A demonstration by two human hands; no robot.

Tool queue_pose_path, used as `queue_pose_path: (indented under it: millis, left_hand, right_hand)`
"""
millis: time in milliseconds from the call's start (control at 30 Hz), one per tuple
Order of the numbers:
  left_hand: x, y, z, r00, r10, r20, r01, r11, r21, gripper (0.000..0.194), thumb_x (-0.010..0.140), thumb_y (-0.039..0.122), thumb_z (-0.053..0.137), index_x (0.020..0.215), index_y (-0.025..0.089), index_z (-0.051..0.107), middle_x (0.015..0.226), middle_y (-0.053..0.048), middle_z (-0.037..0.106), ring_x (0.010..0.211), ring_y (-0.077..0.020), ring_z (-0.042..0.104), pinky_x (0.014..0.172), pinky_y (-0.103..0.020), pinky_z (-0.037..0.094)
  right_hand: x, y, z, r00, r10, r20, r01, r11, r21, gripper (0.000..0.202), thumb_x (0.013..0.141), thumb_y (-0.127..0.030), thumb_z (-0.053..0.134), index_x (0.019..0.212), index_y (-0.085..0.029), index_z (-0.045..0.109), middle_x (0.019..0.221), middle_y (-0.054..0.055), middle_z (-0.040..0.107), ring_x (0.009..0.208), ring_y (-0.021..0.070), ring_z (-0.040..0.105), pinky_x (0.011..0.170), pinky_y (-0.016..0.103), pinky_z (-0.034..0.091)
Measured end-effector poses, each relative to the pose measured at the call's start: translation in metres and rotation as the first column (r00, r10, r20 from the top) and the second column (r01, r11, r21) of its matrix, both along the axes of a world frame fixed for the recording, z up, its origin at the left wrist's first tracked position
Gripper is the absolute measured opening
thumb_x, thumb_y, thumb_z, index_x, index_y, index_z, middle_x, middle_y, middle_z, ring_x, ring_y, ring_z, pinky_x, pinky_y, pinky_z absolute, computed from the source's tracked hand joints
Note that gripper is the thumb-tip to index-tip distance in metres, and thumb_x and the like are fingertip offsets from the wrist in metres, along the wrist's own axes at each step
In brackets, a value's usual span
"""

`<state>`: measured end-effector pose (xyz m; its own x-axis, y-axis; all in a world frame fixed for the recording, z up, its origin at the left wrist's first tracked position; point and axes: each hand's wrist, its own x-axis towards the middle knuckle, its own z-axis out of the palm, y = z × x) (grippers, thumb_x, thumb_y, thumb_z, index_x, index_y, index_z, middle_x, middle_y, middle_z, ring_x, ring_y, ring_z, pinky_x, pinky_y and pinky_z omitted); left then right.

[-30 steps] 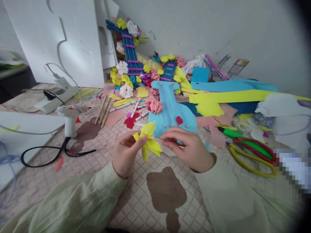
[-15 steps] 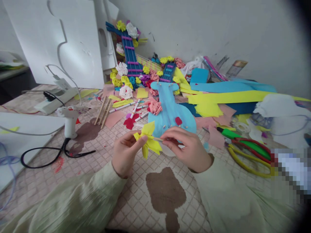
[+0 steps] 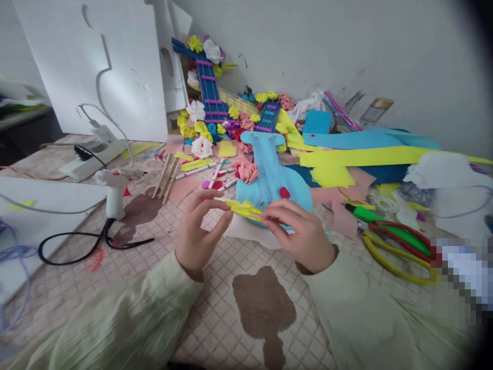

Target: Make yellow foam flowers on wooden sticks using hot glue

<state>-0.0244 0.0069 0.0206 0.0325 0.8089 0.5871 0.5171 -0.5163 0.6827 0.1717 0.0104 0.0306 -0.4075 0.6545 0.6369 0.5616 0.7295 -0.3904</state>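
Tabletop [image 3: 210, 316] cluttered: glue gun [image 3: 115, 200] left, scissors [image 3: 396, 248] right, blue guitar [image 3: 267, 167] beyond, lower end partly blocked by right hand [image 3: 302, 234] and yellow paper [image 3: 245, 208]. It's edge-on between both hands: right pinches one end; left hand [image 3: 202, 228] has thumb and index slightly parted at the other, grip unclear. Pixelated patch [image 3: 464, 270] far right, unreadable.

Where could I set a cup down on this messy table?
Bare tablecloth shows between the two sleeves, around the brown patch, and between the black cable and left hand. Behind the blue guitar cutout and around the scissors, it's crowded.
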Motion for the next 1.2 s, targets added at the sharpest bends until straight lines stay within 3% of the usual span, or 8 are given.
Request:
queue_pose_path:
  millis: [433,567,800,1067,1200]
  left_hand:
    - [-0.001,0.001,0.001,0.99,0.098,-0.1,-0.071,0.967,0.243,0.01,0.064,0.011,0.067,0.07,0.019,0.065,0.096,-0.005,0.058,0.092,-0.0192,0.055,0.08,-0.038,0.047]
    - [-0.001,0.001,0.004,0.996,0.054,-0.068,-0.043,0.987,0.158,0.005,0.067,0.013,0.063,0.068,0.017,0.061,0.092,-0.004,0.056,0.09,-0.0186,0.055,0.078,-0.035,0.047]
    - [-0.004,0.003,0.003,0.999,-0.048,0.002,0.048,0.999,-0.016,0.003,0.071,0.016,0.06,0.068,0.017,0.059,0.092,-0.005,0.055,0.091,-0.0183,0.053,0.086,-0.037,0.041]
    - [-0.002,0.005,0.002,0.971,-0.141,0.195,0.161,0.983,-0.091,0.002,0.072,0.018,0.059,0.072,0.017,0.057,0.09,-0.006,0.056,0.091,-0.0179,0.054,0.085,-0.037,0.043]
    - [-0.002,0.003,0.004,0.933,-0.228,0.279,0.28,0.947,-0.16,0.035,0.065,0.021,0.068,0.098,0.02,0.055,0.096,-0.007,0.06,0.094,-0.0201,0.055,0.084,-0.037,0.046]
  right_hand:
    - [-0.002,-0.001,-0.002,0.996,-0.028,0.079,0.024,0.999,0.049,0.01,0.081,-0.013,0.049,0.083,-0.016,0.058,0.083,0.007,0.061,0.079,0.0147,0.057,0.073,0.029,0.048]
    - [0.0,0.0,0.0,0.999,-0.001,0.044,0.001,1.0,-0.009,0.01,0.081,-0.012,0.05,0.083,-0.017,0.058,0.083,0.006,0.061,0.078,0.0141,0.057,0.072,0.028,0.048]
    - [0.004,0.002,0.01,0.999,0.042,0.0,-0.041,0.974,-0.223,0.008,0.078,-0.013,0.053,0.078,-0.018,0.059,0.079,0.004,0.062,0.07,0.0125,0.058,0.061,0.024,0.048]
    - [0.006,0.002,0.014,0.999,0.05,-0.008,-0.05,0.961,-0.273,0.006,0.077,-0.013,0.054,0.077,-0.016,0.06,0.078,0.004,0.062,0.068,0.012,0.057,0.056,0.023,0.045]
    - [0.005,0.0,0.015,0.995,0.095,-0.042,-0.103,0.956,-0.274,0.006,0.077,-0.013,0.054,0.078,-0.016,0.06,0.077,0.004,0.062,0.065,0.0111,0.055,0.052,0.022,0.043]
